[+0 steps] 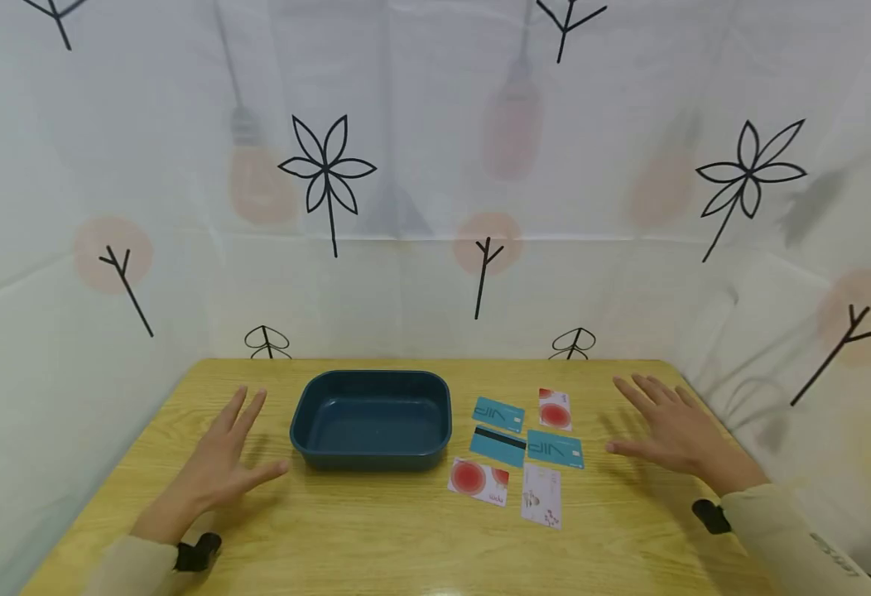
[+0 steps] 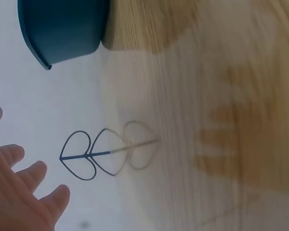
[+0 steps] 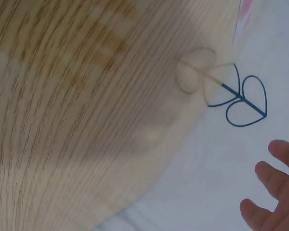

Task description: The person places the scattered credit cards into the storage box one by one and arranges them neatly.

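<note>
My left hand [image 1: 215,463] hovers with spread fingers to the left of a dark teal rectangular tub [image 1: 371,459], which has nothing inside. On the other side my right hand [image 1: 670,426] is held out, fingers apart, holding nothing. Between the tub and that hand lie several flat cards: a blue VIP card [image 1: 498,414], another blue VIP card [image 1: 555,449], a blue card with a black stripe [image 1: 498,446], a white card with a red circle [image 1: 478,482], a smaller-looking upright red-and-white card [image 1: 555,410] and a pale flowered card [image 1: 541,495].
A wood-grain table [image 1: 376,538] carries everything. White cloth [image 1: 421,290] printed with plants and bulbs hangs behind the table and along both sides. Each wrist wears a black camera mount, one below the left hand [image 1: 198,552].
</note>
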Motion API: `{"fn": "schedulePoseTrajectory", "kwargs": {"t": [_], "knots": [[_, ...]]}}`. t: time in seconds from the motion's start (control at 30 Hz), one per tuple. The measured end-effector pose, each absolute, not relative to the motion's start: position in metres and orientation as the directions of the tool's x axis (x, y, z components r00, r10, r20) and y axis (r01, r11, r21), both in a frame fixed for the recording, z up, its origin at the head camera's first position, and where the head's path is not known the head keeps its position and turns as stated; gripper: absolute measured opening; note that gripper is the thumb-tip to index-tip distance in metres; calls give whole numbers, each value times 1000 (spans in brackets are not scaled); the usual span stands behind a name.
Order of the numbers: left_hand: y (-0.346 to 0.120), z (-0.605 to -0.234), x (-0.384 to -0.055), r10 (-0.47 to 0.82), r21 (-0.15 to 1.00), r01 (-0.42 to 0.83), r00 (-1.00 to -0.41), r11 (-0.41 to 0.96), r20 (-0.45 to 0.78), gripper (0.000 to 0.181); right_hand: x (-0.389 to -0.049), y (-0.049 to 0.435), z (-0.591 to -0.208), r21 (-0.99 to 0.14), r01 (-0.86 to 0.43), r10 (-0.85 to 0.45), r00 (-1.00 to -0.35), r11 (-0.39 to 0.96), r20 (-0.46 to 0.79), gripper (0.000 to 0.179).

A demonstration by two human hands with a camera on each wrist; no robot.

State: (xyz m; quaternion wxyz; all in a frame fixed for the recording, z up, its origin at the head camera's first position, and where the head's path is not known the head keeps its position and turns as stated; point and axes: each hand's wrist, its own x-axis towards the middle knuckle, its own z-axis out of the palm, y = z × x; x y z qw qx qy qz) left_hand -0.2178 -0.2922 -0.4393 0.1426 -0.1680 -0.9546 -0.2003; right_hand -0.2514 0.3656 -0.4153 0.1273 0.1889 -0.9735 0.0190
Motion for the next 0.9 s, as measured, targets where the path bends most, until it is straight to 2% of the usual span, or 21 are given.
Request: {"fn": "schedulePoseTrajectory", "kwargs": {"t": [0.43,0.9], "knots": [[-268,-440,-225,235,680,387,-922,623,309,96,-254,356,-421,-47,-392,-369,-895,919,252,101],[-243,-446,-227,284,801,394,-914,451,289,96,-262,342,-428,-112,-357,-329,-921,927,210,98]]}}
